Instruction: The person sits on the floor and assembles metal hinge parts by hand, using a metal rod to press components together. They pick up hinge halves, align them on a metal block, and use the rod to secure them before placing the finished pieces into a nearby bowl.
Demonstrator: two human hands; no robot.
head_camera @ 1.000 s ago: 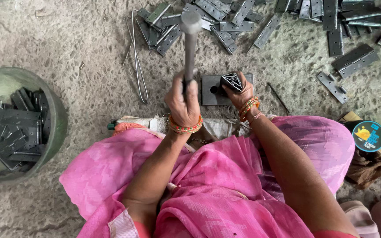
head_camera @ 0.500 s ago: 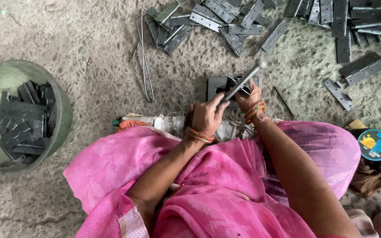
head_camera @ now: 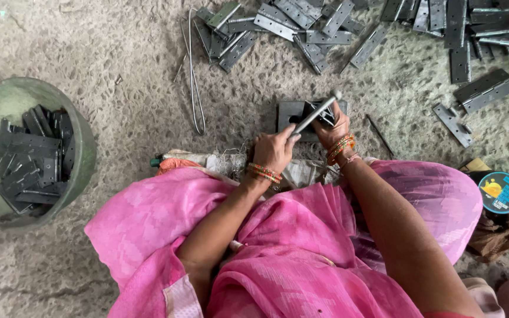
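Item: hinge (head_camera: 319, 113), dark metal, at centre of the frame slightly above the middle, lying on a flat grey block (head_camera: 287, 112) set on the floor (head_camera: 119, 70). It sat directly under the right hand (head_camera: 334, 126), which was clenched over it and pinned it to the block; most of the hinge was hidden by the fingers.

Item: hammer (head_camera: 315, 113), metal shaft. Its long axis ran diagonally, from the left hand (head_camera: 273, 150) at lower left up to the head at upper right, just over the hinge. The left hand was closed round the lower end of the shaft. Whether the head touched the hinge could not be told.

Relation: the hinge lay up and to the right of the left hand, and beneath the right hand; the right hand was the nearer. Both hands were close together, wrists with orange bangles.

Other stock: loose hinges (head_camera: 337, 26) scattered along the top of the frame; bent wire (head_camera: 192, 70) at upper left of centre; green tub (head_camera: 83, 147) at left, holding stacked dark hinges; round blue lid (head_camera: 500, 191) at right edge. The person wore pink cloth (head_camera: 301, 253).
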